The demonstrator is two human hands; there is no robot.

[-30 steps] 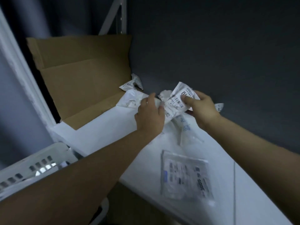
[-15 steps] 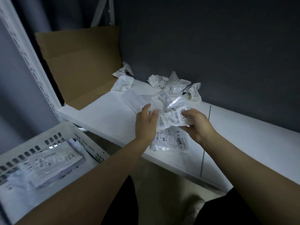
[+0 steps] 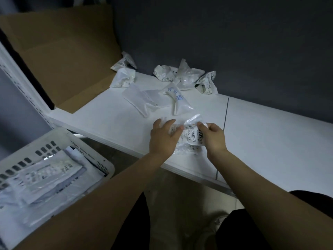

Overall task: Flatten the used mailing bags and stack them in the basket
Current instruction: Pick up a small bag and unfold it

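Flattening seems underway: the crumpled white plastic mailing bag with a barcode label (image 3: 191, 137) lies on the white counter (image 3: 108, 120), right of the white slotted plastic basket (image 3: 100, 156), with the left hand (image 3: 163, 139) spread on it and the right hand (image 3: 213, 138) pinching its edge, so smoothing outward likely comes next.

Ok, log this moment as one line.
left hand: presses crumpled mailing bag on shelf | right hand: pinches its edge | basket: flattened bags inside | other crumpled bags: by wall
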